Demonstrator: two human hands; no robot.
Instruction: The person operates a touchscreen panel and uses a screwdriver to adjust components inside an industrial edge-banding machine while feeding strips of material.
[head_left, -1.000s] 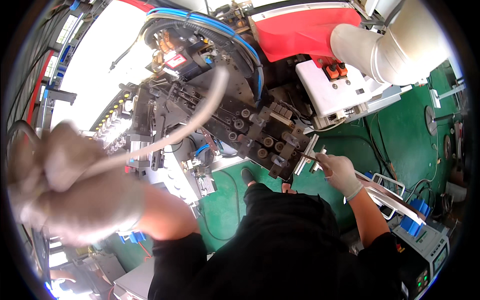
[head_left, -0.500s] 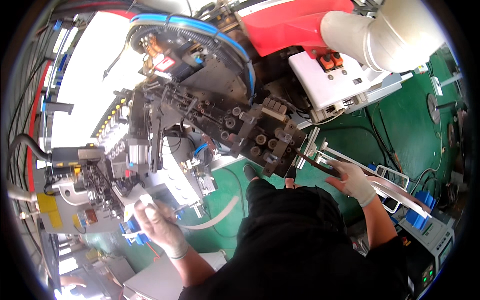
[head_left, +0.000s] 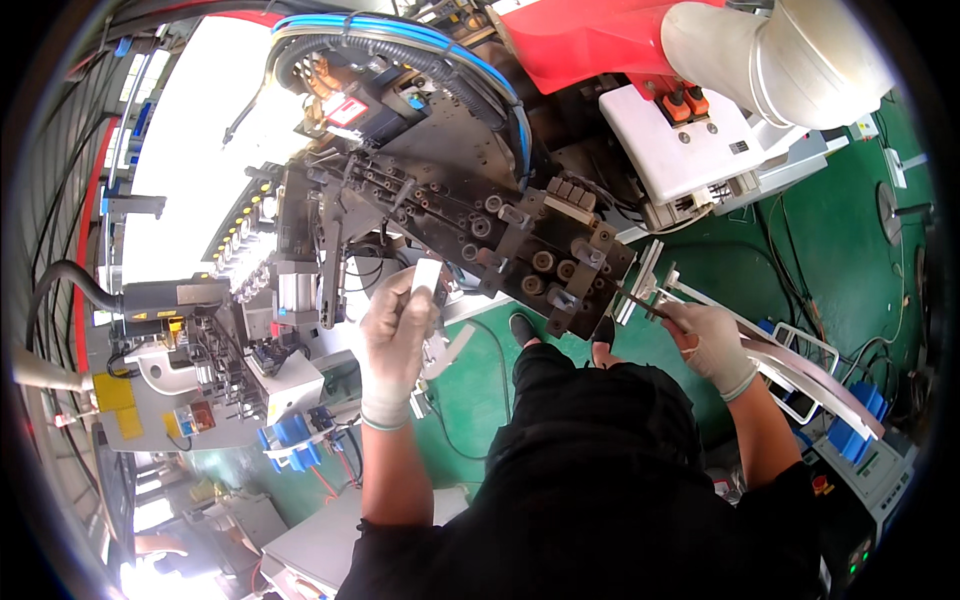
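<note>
My left hand (head_left: 393,330), in a pale work glove, is closed on a pale flat strip (head_left: 426,273). One end of the strip sticks up past the thumb, and a pale tail shows beside the fingers. My right hand (head_left: 708,342), also gloved, pinches a narrow dark metal strip (head_left: 642,302) at the right end of a dark roller machine (head_left: 520,258). The strip runs from my fingers toward the machine's edge; whether it passes between the rollers is hidden.
A long curved band (head_left: 810,375) lies on a guide with blue supports (head_left: 855,420) at right. A white box with orange connectors (head_left: 680,140) stands beyond the machine, under a red-and-white arm (head_left: 600,45). Blue hoses (head_left: 440,50) arch at the back. Cables cross the green floor (head_left: 480,400).
My left hand has moved up and right, bringing the pale strip near the roller machine. My right hand stays at the dark strip, now closed more tightly. The view has shifted slightly.
</note>
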